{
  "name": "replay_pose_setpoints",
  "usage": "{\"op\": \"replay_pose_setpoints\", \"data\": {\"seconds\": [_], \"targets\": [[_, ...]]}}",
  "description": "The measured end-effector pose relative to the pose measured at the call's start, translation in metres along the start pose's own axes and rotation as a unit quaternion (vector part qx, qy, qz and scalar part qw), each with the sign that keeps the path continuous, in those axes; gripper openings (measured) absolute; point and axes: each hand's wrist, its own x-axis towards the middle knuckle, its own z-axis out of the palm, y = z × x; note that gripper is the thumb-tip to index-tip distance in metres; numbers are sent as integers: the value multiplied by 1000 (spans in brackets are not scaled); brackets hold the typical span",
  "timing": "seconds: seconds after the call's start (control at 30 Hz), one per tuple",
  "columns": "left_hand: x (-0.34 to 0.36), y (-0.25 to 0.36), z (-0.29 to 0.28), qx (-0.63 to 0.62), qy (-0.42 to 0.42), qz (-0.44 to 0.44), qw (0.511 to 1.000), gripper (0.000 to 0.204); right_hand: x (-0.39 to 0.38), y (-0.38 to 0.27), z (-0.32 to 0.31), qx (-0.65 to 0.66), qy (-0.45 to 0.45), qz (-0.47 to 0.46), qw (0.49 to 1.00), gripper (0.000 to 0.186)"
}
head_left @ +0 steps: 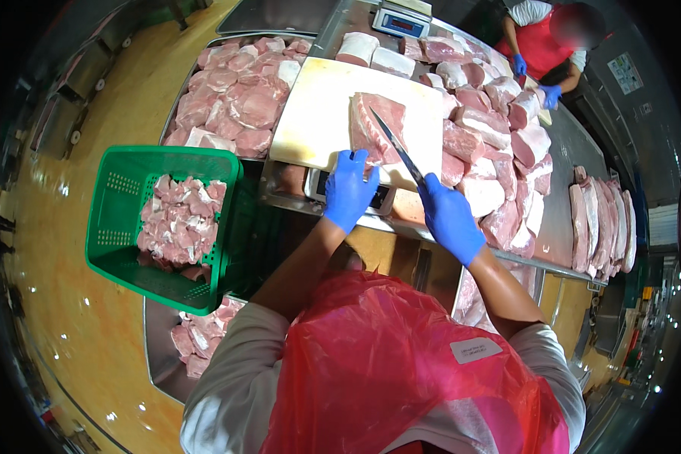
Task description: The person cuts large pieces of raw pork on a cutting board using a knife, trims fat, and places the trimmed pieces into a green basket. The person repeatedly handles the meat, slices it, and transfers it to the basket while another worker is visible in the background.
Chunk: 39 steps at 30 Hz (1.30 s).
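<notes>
One slab (378, 121) is laid on the board (318, 113), in front of the person, and seems to be only part-worked: it is seen as a single piece, with no cut-off part beside it. The knife (393, 140) is gripped in the right hand (450, 216), fingers closed round its handle, and the blade is held across the slab; whether a cut is being made cannot be told. The left hand (349, 189) is placed at the slab's near end, fingers bent; whether anything is pinched there cannot be told. A good share of the work appears done: flat cut pieces (242, 102) are heaped left of the board, and scraps (178, 216) are gathered in the crate (106, 219). Much is judged to be left, since thick chunks (483, 125) are piled on the right.
</notes>
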Motion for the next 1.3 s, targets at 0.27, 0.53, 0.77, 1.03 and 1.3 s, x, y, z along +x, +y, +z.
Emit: {"op": "replay_pose_setpoints", "data": {"seconds": [0.27,0.53,0.77,1.03,1.3], "targets": [[-12,-42,16,-88,69,62,992,17,-1,25,14,-108,-165,5,980,18],[-10,-59,1,-4,31,89,996,13,83,-15,59,-94,-150,-41,983,24],[9,-178,-148,-31,203,-143,968,27,-20,63,-17,-154,-261,28,953,17],[133,-105,-73,-169,-152,100,969,45,16,31,33,565,54,218,794,25],[162,-86,39,-95,-248,111,958,27,78,-12,102,681,149,234,677,23]]}}
